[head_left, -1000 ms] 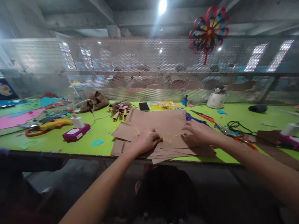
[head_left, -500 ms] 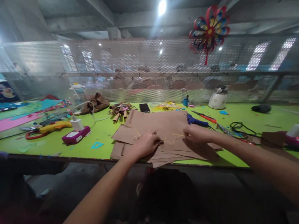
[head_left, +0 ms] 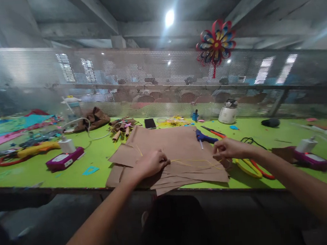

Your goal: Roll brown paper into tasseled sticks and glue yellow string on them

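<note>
Left hand (head_left: 150, 164) and right hand (head_left: 230, 149) pinch yellow string (head_left: 196, 161) over paper (head_left: 171, 140).

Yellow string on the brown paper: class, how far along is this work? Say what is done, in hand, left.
Done: brown paper sheets lie stacked on the green table. In hand: the left hand and right hand each pinch the yellow string, drawn across the top sheet. Left, probably: glue gun and scissors lie untouched by the stack, so the string looks unfixed.
</note>
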`<state>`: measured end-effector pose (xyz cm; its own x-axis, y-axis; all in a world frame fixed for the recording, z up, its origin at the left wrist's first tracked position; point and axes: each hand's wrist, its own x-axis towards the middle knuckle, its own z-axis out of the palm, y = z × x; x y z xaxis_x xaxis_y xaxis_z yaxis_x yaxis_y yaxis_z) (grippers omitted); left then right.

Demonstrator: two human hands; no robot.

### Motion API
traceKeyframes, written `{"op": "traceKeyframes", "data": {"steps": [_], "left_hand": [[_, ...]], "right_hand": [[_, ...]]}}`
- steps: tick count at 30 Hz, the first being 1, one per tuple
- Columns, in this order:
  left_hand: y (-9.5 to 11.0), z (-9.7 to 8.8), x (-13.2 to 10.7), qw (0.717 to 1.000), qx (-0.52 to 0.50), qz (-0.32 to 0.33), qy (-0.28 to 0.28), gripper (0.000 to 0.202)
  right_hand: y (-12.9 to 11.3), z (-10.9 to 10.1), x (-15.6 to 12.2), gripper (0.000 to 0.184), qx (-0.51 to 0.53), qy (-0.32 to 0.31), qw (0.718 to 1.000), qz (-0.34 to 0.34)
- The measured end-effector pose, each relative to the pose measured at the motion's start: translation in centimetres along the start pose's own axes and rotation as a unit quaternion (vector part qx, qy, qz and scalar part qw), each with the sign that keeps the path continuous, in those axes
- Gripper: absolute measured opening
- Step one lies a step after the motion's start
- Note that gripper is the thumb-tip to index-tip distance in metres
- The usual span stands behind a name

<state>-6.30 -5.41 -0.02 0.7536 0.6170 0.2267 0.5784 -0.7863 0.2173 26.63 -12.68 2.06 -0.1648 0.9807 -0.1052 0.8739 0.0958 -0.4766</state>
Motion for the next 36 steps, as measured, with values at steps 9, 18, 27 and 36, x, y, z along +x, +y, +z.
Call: {"op": "traceKeyframes", "data": {"steps": [9,18,27,36], "left_hand": [[0.6,-0.3,0.4,0.999,0.024,-0.028,-0.006,0.030],[0.7,1.0,-0.5,0.999,0.027,-0.007,0.040,0.027],[0.9,1.0,-0.7,0.999,0.012,0.002,0.033,0.024],[-3.3,-2.7,-1.7,0.988,-0.108,-0.108,-0.039,0.053]], "right_hand": [[-5.5,2.4,0.6,0.021,-0.116,0.216,0.963,-0.115],[-11.0,8.9,5.8,0.027,0.063,0.079,0.965,-0.240],[-9.2,10.5,7.3,0.019,0.203,0.091,0.954,-0.200],[-10.8,9.4,5.5,0.012,0.328,0.074,0.940,-0.053]]}}
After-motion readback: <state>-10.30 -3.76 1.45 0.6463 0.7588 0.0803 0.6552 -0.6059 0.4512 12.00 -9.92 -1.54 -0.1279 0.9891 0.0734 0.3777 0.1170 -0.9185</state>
